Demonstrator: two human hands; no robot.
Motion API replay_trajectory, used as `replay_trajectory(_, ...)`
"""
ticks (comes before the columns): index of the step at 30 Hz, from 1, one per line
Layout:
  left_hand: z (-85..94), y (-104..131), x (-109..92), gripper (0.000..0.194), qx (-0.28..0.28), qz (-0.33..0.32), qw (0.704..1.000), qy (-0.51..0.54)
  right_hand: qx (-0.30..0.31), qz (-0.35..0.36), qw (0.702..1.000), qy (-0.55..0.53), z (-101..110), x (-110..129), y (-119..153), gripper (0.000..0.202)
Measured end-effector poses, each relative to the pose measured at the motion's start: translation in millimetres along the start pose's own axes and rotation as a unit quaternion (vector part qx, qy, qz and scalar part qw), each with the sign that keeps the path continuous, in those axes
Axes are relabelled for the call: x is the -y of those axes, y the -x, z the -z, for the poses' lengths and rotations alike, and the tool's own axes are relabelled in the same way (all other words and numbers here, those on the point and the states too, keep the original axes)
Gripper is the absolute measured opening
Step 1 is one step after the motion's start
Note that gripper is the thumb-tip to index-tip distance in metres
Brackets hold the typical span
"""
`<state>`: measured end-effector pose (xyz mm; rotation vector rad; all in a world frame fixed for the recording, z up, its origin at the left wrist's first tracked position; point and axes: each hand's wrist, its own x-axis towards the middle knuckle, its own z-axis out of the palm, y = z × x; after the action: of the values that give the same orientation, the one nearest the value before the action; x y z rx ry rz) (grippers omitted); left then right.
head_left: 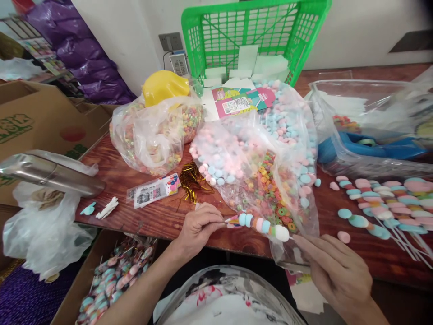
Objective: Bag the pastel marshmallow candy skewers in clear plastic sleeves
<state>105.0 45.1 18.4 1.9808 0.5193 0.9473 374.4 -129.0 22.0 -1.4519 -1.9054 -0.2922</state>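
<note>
Head view: candy skewer (260, 225) just above the front edge of the desk (162, 217), left hand (198, 226) pinching one tip, right hand (341, 266) the other. Looks light and squishy, so I'd grab the ends, not the marshmallows (282, 233).

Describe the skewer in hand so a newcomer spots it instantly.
From the green basket, come down past the candy bags to the near table edge. There, the candy skewer spans left hand to right hand. Unlike the skewers piled at right, it's held up, white end toward the right hand.
</note>
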Motion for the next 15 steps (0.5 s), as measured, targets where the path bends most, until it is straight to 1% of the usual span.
replay_trajectory(4, -3.1, 3.4, 3.5, 0.007, -0.026, 0.044, 0.999, 0.018, -0.037, -0.072, 0.997, -0.016, -3.5, 3.3, 10.8, 0.050)
replay_trajectory(6, -4.6, 4.7, 5.1, 0.006, -0.044, 0.077, 0.995, 0.038, -0.045, -0.091, 0.994, -0.027, -5.4, 6.7, 18.1, 0.052)
replay_trajectory(8, -5.4, 5.2, 5.9, 0.005, -0.057, 0.111, 0.990, 0.062, -0.060, -0.090, 0.994, -0.027, -7.0, 10.3, 23.4, 0.054)
replay_trajectory(11, -5.7, 4.9, 5.4, 0.005, -0.067, 0.148, 0.983, 0.090, -0.080, -0.068, 0.994, -0.018, -8.0, 15.1, 26.2, 0.057)
replay_trajectory(15, -7.4, 4.4, 4.1, 0.007, -0.065, 0.156, 0.980, 0.105, -0.049, -0.040, 0.998, -0.010, -8.4, 19.2, 25.5, 0.062)
